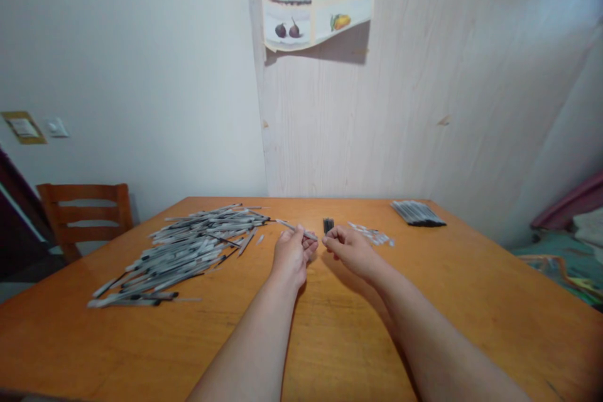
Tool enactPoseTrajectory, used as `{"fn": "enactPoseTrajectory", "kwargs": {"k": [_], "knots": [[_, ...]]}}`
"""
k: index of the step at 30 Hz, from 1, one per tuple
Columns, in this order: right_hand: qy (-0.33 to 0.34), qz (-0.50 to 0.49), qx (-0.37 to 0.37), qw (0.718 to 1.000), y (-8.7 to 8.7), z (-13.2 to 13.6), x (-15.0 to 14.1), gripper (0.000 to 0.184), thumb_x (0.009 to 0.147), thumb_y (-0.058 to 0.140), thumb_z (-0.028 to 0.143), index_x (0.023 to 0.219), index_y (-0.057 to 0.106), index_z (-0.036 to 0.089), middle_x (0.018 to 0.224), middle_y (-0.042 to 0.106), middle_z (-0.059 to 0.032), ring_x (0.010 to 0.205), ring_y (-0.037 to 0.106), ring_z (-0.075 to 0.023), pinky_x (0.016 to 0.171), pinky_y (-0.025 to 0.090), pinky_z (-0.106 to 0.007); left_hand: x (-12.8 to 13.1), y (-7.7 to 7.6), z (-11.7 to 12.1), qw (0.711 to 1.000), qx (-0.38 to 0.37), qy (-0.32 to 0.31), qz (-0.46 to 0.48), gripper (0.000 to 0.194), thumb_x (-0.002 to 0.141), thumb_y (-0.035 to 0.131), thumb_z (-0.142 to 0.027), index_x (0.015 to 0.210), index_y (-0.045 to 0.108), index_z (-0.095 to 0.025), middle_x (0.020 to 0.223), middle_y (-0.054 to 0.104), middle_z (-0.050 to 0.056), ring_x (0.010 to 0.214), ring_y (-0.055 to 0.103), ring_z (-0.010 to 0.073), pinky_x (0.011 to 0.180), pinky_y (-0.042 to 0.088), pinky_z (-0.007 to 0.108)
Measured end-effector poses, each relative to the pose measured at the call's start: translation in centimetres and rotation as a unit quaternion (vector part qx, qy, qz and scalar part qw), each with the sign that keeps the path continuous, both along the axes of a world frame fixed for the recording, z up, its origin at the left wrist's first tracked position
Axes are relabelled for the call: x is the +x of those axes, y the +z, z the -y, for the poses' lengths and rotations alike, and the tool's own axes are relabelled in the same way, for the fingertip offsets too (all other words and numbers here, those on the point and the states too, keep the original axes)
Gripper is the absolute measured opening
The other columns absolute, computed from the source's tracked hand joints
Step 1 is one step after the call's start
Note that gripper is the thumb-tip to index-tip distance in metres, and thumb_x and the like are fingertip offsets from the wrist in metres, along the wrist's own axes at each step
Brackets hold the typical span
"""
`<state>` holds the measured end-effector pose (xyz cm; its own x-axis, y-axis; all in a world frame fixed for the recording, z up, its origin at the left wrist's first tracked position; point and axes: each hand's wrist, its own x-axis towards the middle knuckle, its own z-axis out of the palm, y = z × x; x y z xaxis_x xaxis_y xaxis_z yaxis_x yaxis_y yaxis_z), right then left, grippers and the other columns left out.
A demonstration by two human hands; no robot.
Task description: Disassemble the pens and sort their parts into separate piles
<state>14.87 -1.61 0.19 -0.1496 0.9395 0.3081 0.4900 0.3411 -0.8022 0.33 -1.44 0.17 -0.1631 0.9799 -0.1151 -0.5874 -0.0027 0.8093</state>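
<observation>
My left hand [293, 254] is closed around a slim pen [296, 229] with a pale barrel, tilted with its far end up and to the left. Close by its near end, my right hand [346, 248] has thumb and forefinger pinched together. Whatever is between those fingertips is too small to make out. Just behind the right hand stands a small dark bundle of short sticks [328, 224]. Small whitish pieces [372, 233] lie scattered to its right. A large loose pile of pens [188, 248], clear and black, spreads over the left side.
At the back right of the wooden table [339, 339] lies a neat row of pens [417, 213] with black ends. A wooden chair [89, 207] stands beyond the left edge. Fruit pictures [315, 0] hang on the wall behind.
</observation>
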Motion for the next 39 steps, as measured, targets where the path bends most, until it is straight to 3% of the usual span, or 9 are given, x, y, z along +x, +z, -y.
{"fn": "enactPoseTrajectory", "kwargs": {"k": [10,21,26,29,32,39], "knots": [[-0.009,0.019,0.023,1.0,-1.0,-0.5,-0.3,0.017,0.082,0.054,0.033,0.072,0.058,0.019,0.062,0.056,0.0023,0.057,0.052,-0.0122,0.054,0.036,-0.023,-0.2,-0.3,-0.3,1.0,0.014,0.011,0.004,0.018,0.091,0.061,-0.03,0.083,0.053,-0.015,0.073,0.066,0.006,0.058,0.062,0.0091,0.06,0.053,0.021],[0.028,-0.006,-0.034,0.999,0.9,0.2,2.0,0.014,0.078,0.056,0.032,0.071,0.054,0.021,0.06,0.055,0.0033,0.055,0.052,-0.0114,0.053,0.038,-0.022,-3.5,0.6,-1.7,0.989,-0.017,0.132,0.07,0.011,0.09,0.06,-0.021,0.081,0.054,-0.016,0.066,0.06,0.001,0.056,0.061,0.0097,0.063,0.054,0.024],[0.005,-0.024,-0.073,0.997,1.5,0.0,4.2,0.012,0.075,0.057,0.032,0.072,0.055,0.02,0.062,0.057,0.0025,0.055,0.051,-0.0111,0.053,0.038,-0.022,-5.0,0.5,-2.4,0.976,-0.034,0.198,0.085,0.015,0.091,0.058,-0.025,0.08,0.053,-0.017,0.069,0.061,0.002,0.061,0.062,0.0101,0.067,0.054,0.025],[-0.056,-0.023,-0.056,0.997,0.9,-0.9,5.0,0.014,0.076,0.055,0.032,0.069,0.053,0.021,0.06,0.057,0.0019,0.055,0.05,-0.0116,0.054,0.037,-0.023,-5.1,0.3,-2.5,0.975,-0.03,0.203,0.084,0.016,0.089,0.061,-0.028,0.08,0.053,-0.017,0.071,0.062,0.002,0.062,0.062,0.0101,0.068,0.053,0.025],[-0.156,0.047,-0.011,0.987,0.0,-1.5,4.7,0.017,0.077,0.052,0.033,0.066,0.054,0.021,0.062,0.059,-0.0003,0.06,0.054,-0.0139,0.056,0.037,-0.024,-4.7,0.2,-2.3,0.979,-0.02,0.188,0.075,0.018,0.088,0.063,-0.031,0.079,0.054,-0.017,0.069,0.062,0.002,0.06,0.062,0.0098,0.068,0.053,0.025],[-0.304,0.261,-0.047,0.915,-0.1,-0.8,1.6,0.027,0.086,0.046,0.037,0.077,0.065,0.02,0.079,0.07,-0.0108,0.075,0.064,-0.0241,0.063,0.039,-0.031,-4.1,0.3,-2.0,0.984,-0.003,0.165,0.066,0.022,0.084,0.068,-0.034,0.078,0.054,-0.017,0.065,0.062,0.0,0.056,0.06,0.009,0.066,0.051,0.024]]}}
